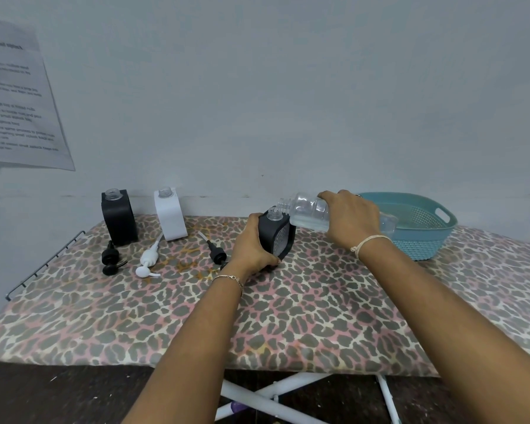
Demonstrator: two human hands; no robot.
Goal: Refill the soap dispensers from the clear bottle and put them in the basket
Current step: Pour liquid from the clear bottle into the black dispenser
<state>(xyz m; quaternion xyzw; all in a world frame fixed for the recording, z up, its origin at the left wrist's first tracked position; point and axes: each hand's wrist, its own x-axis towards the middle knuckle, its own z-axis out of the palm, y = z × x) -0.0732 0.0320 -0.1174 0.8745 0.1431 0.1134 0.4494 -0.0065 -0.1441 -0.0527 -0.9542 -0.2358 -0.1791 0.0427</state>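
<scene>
My left hand [251, 246] grips a black soap dispenser [280, 238] standing on the leopard-print board, its neck uncapped. My right hand [351, 217] holds the clear bottle [308, 211] tipped sideways, its open mouth right over that dispenser's neck; clear liquid lies in the bottle's lower side. At the back left stand another black dispenser [119, 217] and a white dispenser [170, 214], both uncapped. The teal basket [423, 237] sits at the back right, behind my right hand.
Three pump heads lie on the board: a black one [110, 260], a white one [149, 260] and another black one [216, 252] beside my left hand. A wire rack [43, 264] borders the board's left end. A printed sheet [16, 96] hangs on the wall.
</scene>
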